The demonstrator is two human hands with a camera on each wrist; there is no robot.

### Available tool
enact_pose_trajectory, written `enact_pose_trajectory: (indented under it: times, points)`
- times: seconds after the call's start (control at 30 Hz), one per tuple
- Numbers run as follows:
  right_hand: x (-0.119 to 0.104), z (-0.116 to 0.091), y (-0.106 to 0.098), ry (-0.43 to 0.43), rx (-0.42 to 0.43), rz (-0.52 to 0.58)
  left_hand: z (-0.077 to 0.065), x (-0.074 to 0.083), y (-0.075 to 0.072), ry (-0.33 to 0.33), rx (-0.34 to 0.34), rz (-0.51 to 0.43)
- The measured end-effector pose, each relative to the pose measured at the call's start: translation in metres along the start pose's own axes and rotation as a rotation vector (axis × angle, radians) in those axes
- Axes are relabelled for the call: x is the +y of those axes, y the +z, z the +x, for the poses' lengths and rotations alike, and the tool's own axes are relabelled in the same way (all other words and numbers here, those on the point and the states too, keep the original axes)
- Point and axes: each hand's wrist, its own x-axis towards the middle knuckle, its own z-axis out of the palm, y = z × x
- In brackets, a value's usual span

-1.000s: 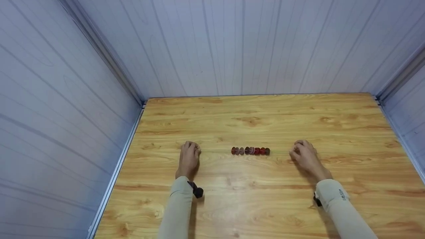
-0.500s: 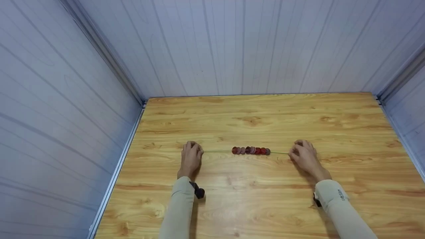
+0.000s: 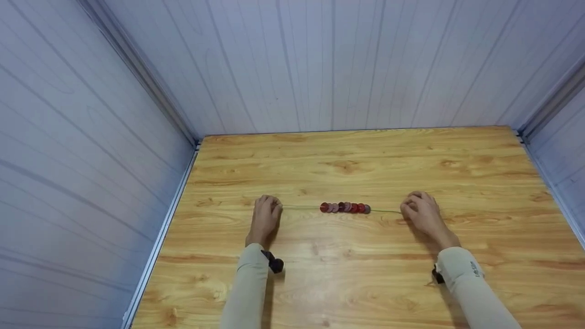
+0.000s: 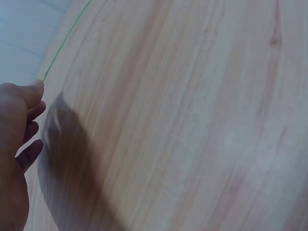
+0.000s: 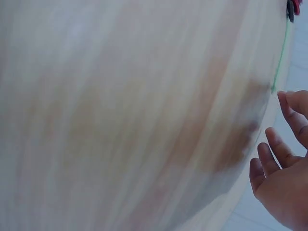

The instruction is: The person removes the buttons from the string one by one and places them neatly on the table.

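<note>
A green string lies across the middle of the wooden table in the head view. Several flat round discs in red, dark red, dull pink and grey are threaded on it in an overlapping row. My left hand pinches the string's left end between thumb and finger; the left wrist view shows the green string running up from the thumb tip. My right hand is at the other end. In the right wrist view the string's tip stops just short of its loosely bent fingers.
The wooden table meets pale panelled walls at the back and both sides. A small black device sits at the left cuff, and another black device at the right cuff.
The discs have turned flatter, showing more of their round faces. My left hand has shifted slightly right. My right hand has moved a little right since half a second ago.
</note>
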Motion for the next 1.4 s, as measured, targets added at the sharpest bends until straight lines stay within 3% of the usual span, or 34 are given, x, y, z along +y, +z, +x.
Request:
enact_pose_trajectory:
  times: [0.33,0.53,1.03,1.4]
  points:
    - [-0.004,0.002,-0.005,0.015,0.026,0.048,0.004,0.005,-0.002,-0.023,-0.03,-0.154]
    - [-0.014,0.004,0.002,-0.022,0.016,0.035,0.004,0.006,-0.002,-0.034,-0.033,-0.188]
    - [-0.037,0.014,0.026,-0.1,0.04,0.023,0.002,0.004,0.0,-0.133,-0.015,-0.309]
    - [-0.042,0.014,0.04,-0.086,0.024,0.022,0.001,0.003,0.006,-0.14,0.082,-0.381]
